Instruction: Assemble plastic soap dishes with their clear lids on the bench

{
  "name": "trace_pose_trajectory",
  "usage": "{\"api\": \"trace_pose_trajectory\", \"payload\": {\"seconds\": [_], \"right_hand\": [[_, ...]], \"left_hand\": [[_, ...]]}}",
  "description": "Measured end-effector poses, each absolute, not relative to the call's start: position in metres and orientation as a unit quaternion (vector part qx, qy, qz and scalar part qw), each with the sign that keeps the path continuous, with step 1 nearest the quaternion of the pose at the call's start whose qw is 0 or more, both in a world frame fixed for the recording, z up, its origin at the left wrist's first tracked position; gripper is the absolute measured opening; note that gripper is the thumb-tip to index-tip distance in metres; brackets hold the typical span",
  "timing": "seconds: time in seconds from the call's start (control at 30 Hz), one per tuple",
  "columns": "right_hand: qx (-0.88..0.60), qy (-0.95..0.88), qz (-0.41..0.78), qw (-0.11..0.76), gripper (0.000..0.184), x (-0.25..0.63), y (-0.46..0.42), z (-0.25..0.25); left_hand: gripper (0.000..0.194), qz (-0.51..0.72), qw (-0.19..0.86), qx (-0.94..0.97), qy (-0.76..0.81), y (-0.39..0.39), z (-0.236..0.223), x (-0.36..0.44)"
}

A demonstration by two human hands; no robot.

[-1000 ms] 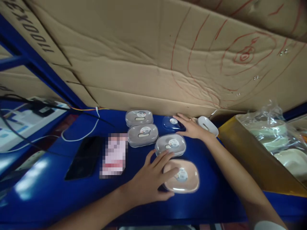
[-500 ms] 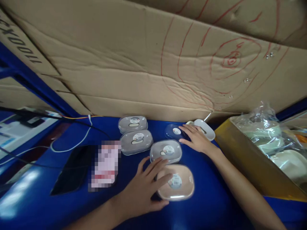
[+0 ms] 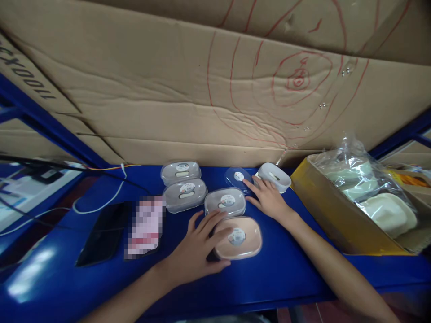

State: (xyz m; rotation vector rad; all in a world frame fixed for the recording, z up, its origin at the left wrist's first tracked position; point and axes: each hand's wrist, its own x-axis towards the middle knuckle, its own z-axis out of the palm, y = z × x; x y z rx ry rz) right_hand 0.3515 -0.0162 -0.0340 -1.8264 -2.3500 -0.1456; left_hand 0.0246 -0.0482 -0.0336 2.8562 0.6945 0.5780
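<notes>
My left hand (image 3: 198, 251) is open at the left side of a pink lidded soap box (image 3: 247, 244). One finger lies across its clear lid near the round label, and the thumb is by its near edge. My right hand (image 3: 271, 202) is open and palm down, its fingers spread between a loose clear lid (image 3: 232, 181) and an uncovered grey soap dish (image 3: 278, 175). A fingertip is at the lid's edge. Just beyond my left fingers sits a grey lidded soap box (image 3: 235, 202). Two more grey boxes stand further left, a nearer one (image 3: 198, 193) and a farther one (image 3: 171, 172).
A black phone-like slab (image 3: 101, 237) and a pixelated pink item (image 3: 144, 229) lie left on the blue table (image 3: 286, 269). At right stands a cardboard box (image 3: 319, 202) with plastic-wrapped dishes (image 3: 387, 213). A cardboard wall (image 3: 151, 89) closes the back; cables (image 3: 111, 204) run at left.
The view has shifted, moving the whole scene left and slightly up. My right hand sits slightly nearer me, uncovering more of the grey dish. My left hand stays at the pink box.
</notes>
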Motion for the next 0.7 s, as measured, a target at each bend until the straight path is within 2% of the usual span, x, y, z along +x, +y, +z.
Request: {"api": "trace_pose_trajectory", "payload": {"seconds": [0.13, 0.47, 0.7], "right_hand": [[-0.62, -0.778, -0.067, 0.078, 0.056, 0.348, -0.023, -0.032], [-0.565, -0.814, -0.086, 0.101, 0.042, 0.373, -0.098, -0.032], [-0.565, -0.794, -0.019, 0.223, 0.046, 0.387, -0.155, -0.037]], "left_hand": [[0.068, 0.185, 0.057, 0.954, 0.229, -0.049, -0.032, 0.024], [0.062, 0.216, 0.056, 0.946, 0.234, -0.049, -0.033, 0.023], [0.059, 0.192, 0.039, 0.951, 0.239, -0.027, -0.032, 0.039]]}}
